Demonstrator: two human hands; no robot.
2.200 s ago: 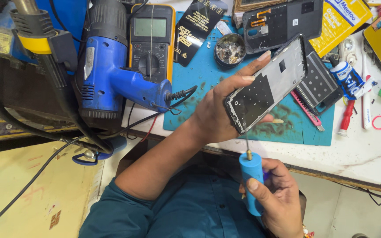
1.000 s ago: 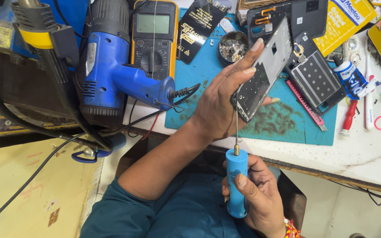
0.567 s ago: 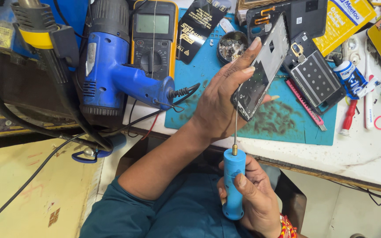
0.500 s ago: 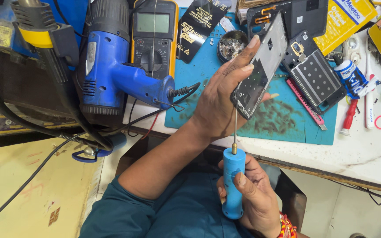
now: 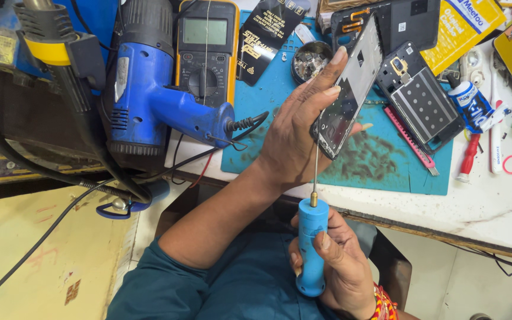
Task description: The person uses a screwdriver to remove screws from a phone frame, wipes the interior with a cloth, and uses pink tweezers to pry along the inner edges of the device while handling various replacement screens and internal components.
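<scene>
Blue is the colour of the screwdriver [image 5: 312,246] in the right hand [image 5: 336,269]. The fingers are closed tight around its handle. Its thin metal tip points up and touches the bottom edge of the phone frame [image 5: 348,89].

From the head camera, the left hand [image 5: 297,133] holds that frame up, tilted, above the blue mat [image 5: 380,163]. The fingers are wrapped around its left side, and one fingertip rests near the top edge.

On the mat, just right of the frame, lies a black phone part [image 5: 419,98] with rows of small dots. A small round dish [image 5: 309,59] sits near the top of the mat. A blue heat gun [image 5: 161,101] lies to the left, next to a yellow meter [image 5: 205,47]. A red tool [image 5: 468,157] and a glue tube [image 5: 469,104] lie on the white table [image 5: 475,207], at the right.
</scene>
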